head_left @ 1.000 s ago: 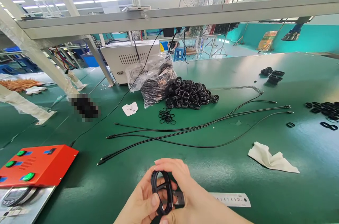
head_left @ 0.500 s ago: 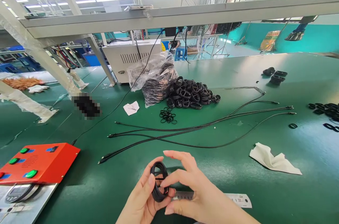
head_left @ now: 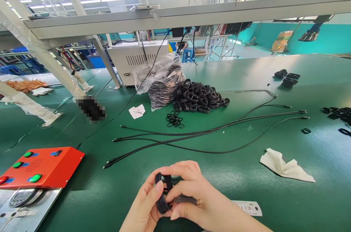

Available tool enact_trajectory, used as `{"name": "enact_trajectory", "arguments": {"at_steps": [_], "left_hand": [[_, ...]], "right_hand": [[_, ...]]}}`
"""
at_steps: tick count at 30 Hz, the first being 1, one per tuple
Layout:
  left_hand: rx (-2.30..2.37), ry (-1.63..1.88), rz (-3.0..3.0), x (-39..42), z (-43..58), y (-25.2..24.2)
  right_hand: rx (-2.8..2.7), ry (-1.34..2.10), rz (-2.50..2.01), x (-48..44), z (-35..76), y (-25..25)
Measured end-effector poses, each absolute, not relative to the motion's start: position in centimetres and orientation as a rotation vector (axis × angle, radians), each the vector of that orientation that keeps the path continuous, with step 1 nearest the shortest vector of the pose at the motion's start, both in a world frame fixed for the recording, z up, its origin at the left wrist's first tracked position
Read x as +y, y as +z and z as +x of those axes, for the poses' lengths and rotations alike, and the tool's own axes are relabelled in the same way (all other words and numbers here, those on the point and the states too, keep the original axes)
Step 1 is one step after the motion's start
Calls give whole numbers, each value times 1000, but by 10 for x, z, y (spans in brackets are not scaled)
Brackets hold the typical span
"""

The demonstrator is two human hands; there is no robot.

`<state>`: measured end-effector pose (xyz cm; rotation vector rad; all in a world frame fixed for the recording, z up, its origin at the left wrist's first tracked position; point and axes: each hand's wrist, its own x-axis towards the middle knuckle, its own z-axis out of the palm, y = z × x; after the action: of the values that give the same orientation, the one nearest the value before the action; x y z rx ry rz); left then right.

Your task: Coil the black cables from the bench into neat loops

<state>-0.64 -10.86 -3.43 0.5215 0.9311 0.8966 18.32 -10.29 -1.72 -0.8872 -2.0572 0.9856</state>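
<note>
The left hand (head_left: 144, 202) and right hand (head_left: 199, 195) grip a coiled black cable (head_left: 161, 193) between them above a green table (head_left: 233, 184), a metal ruler (head_left: 248, 208) just beside them. Loose black cables (head_left: 192, 143) lie ahead, a heap of black rings (head_left: 199, 97) beyond them, a red box (head_left: 41, 168) off to the left

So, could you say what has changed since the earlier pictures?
The right hand has closed back in over the black coil, its fingers now on top, while the left hand holds it. The loose cables and the red box stayed put.
</note>
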Motion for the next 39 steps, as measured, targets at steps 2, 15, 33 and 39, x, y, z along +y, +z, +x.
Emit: {"name": "enact_trajectory", "arguments": {"at_steps": [2,15,33,39], "left_hand": [[951,878,510,-109,-6,-32],[873,836,585,-110,-7,-33],[1088,939,826,-111,5,-37],[1006,950,846,-113,-2,-38]], "right_hand": [[-2034,1023,-894,-101,188,-17],[-2058,1038,-860,-98,191,-17],[-1913,1398,-918,-100,188,-16],[-1915,1400,-1059,-95,197,-14]]}}
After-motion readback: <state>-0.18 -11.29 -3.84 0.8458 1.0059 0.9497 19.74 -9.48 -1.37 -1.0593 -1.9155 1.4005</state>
